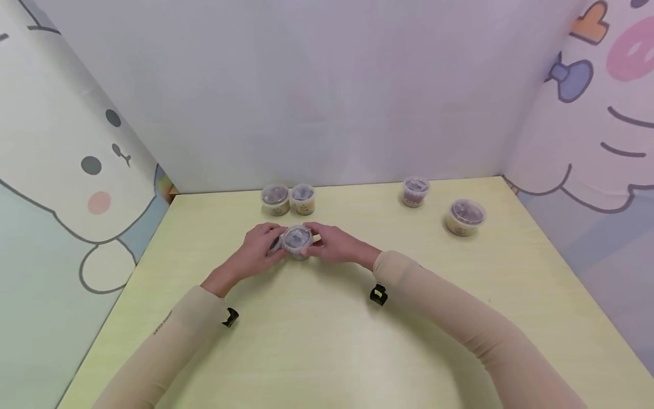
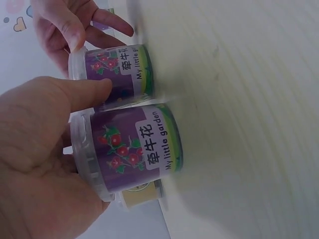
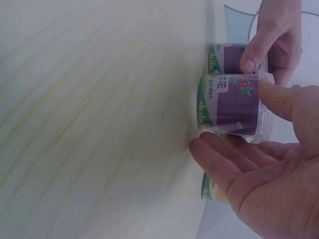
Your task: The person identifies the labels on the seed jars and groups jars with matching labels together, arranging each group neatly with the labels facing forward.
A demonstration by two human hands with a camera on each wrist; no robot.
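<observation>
Two lidded plastic tubs with purple "My little garden" flower labels stand upright side by side on the pale table [image 1: 327,329]. My left hand [image 1: 260,250] grips the left tub [image 2: 137,147], and its thumb lies across the label of the right tub [image 2: 117,74] in the left wrist view. At that right tub's lid, my right hand [image 1: 334,243] holds on with the thumb on the near side and the fingers around the other side. From the head, the left tub is mostly hidden by the left hand.
Behind the hands, a wide tub [image 1: 276,200] stands beside a narrower tub [image 1: 304,200]. Toward the back right are a small purple tub [image 1: 415,193] and a wide beige-labelled tub [image 1: 464,218]. A white curtain [image 1: 327,96] borders the table's far edge.
</observation>
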